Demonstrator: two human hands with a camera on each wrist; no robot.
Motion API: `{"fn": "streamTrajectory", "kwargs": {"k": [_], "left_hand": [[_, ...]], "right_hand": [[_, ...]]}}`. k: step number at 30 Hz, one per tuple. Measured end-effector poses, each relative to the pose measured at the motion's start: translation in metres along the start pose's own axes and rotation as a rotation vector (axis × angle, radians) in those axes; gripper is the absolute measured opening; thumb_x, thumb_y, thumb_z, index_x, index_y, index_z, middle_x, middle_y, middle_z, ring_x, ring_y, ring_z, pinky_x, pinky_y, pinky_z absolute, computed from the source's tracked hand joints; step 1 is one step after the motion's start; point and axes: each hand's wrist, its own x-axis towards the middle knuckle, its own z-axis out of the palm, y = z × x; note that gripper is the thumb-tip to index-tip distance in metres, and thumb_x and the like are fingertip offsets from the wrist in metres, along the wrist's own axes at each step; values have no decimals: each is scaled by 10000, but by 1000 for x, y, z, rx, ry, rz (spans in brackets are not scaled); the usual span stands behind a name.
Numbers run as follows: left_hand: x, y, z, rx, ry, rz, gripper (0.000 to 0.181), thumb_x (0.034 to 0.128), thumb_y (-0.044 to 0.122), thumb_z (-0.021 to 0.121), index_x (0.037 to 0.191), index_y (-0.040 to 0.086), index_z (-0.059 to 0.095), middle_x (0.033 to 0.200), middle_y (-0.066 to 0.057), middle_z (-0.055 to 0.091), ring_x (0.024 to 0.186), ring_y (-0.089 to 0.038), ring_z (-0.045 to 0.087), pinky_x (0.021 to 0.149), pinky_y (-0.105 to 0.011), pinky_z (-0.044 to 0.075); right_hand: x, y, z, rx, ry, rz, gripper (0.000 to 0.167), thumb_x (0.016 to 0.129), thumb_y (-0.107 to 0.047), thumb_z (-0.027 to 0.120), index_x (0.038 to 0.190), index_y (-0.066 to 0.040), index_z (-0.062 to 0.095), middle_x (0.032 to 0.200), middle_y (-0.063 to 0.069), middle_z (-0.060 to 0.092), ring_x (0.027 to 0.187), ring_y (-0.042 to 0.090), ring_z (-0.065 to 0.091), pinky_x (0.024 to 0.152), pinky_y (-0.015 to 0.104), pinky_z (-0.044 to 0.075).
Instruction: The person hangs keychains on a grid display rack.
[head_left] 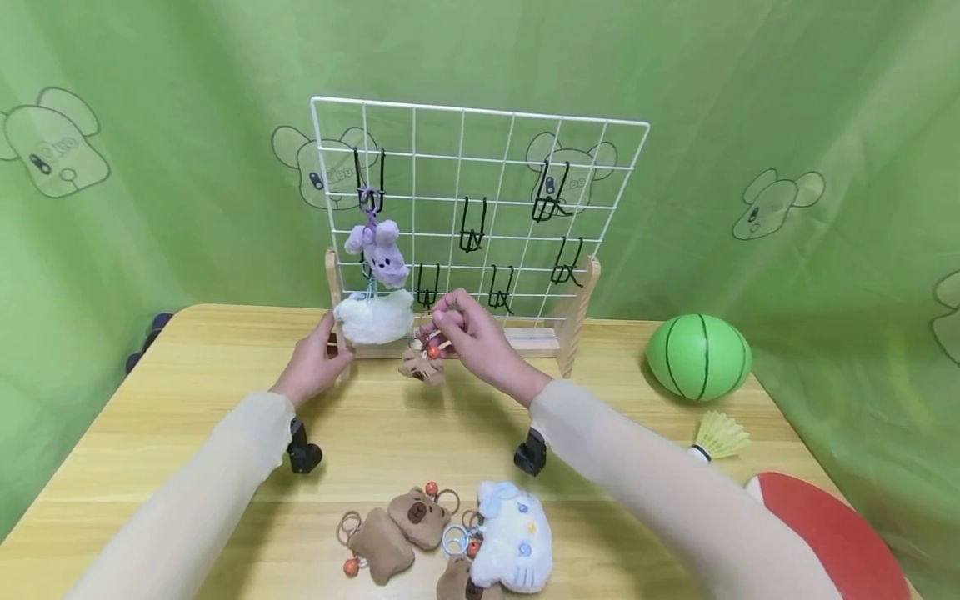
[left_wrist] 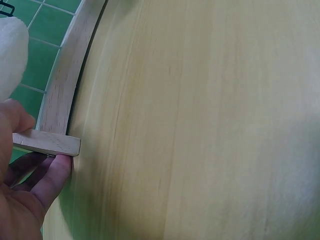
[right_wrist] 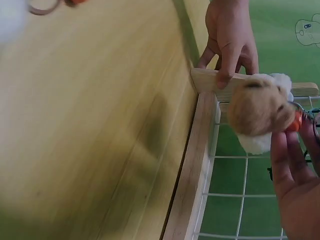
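Observation:
With fingers on one side and thumb on the other, my left hand (head_left: 313,360) grips the wooden side foot (left_wrist: 52,143) of a white wire grid rack (head_left: 480,108). My right hand (head_left: 480,337) pinches the ring end of a brown bear plush keychain (head_left: 422,365), just below a black hook (head_left: 427,287) in the lower row. An orange bead (right_wrist: 296,121) sits by its fingertips in the right wrist view. I cannot tell whether the ring touches the hook. On the left hooks hang a purple plush keychain (head_left: 381,254) and a white fluffy one (head_left: 375,318).
Several brown plush keychains (head_left: 382,546) and a white cat plush (head_left: 513,542) lie at the table's front. To the right are a green ball (head_left: 699,357), a yellow shuttlecock (head_left: 720,436) and a red paddle (head_left: 832,533). Green curtain (head_left: 750,100) hangs behind the rack.

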Motion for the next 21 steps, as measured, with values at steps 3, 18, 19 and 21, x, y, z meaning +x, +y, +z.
{"fn": "streamTrajectory", "kwargs": {"k": [3, 18, 19, 21], "left_hand": [[0, 0, 0, -4, 0, 4, 829, 997, 64, 596, 1671, 21, 115, 1365, -379, 592, 1234, -498, 629, 1069, -577, 572], [0, -3, -1, -2, 0, -16, 845, 1003, 75, 595, 1681, 48, 92, 1372, -368, 591, 1237, -492, 624, 1061, -573, 577], [0, -3, 0, -1, 0, -15, 845, 1002, 76, 596, 1681, 50, 93, 1369, -369, 593, 1236, -492, 625, 1062, -573, 577], [1, -3, -1, 4, 0, -14, 841, 1002, 76, 593, 1680, 49, 96, 1364, -372, 595, 1235, -493, 625, 1063, -574, 576]], "right_hand": [[7, 1, 4, -35, 50, -5, 136, 1109, -95, 446, 1177, 7, 504, 1150, 281, 731, 858, 175, 720, 783, 303, 673], [35, 18, 11, -139, 167, 42, 171, 1114, -131, 440, 1201, -2, 511, 1066, 234, 734, 801, 194, 662, 725, 262, 600], [35, 19, 11, -149, 169, 45, 173, 1115, -139, 442, 1199, -6, 513, 1007, 220, 717, 751, 170, 621, 674, 242, 564], [35, 20, 11, -161, 171, 52, 179, 1115, -154, 450, 1199, -12, 518, 910, 168, 682, 679, 127, 542, 606, 209, 490]]}}
